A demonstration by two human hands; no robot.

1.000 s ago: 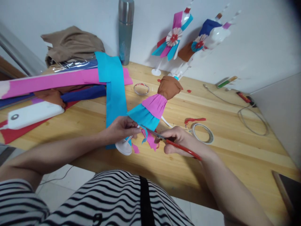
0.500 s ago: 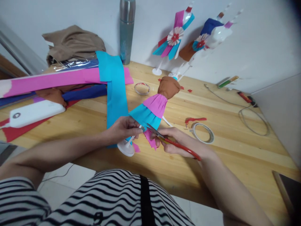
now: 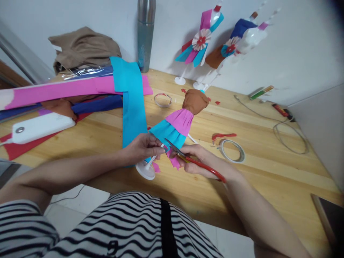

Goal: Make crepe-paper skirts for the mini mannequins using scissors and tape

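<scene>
A small figure wears a crepe-paper dress, with a brown top (image 3: 195,101), a pink tier (image 3: 180,121) and a blue skirt (image 3: 170,133). It lies tilted over the table, its white stem and round base (image 3: 145,170) towards me. My left hand (image 3: 150,147) is closed on the lower edge of the blue skirt, beside the stem. My right hand (image 3: 197,157) grips scissors (image 3: 200,165) with red handles. Their blades reach to the skirt's hem; whether they are fully closed is hard to see. Pink paper scraps (image 3: 173,159) show beneath the hem.
Left lie a long blue crepe strip (image 3: 134,114), pink crepe paper (image 3: 67,89) and a white power bank (image 3: 43,128). A tape roll (image 3: 232,150) is right of my hand, another (image 3: 162,100) behind. Finished figures (image 3: 201,39) and a steel flask (image 3: 146,36) stand at the wall.
The scissors have shifted slightly left along the skirt's hem, and their handles have swung a little. The figure and my left hand sit slightly further right in the view.
</scene>
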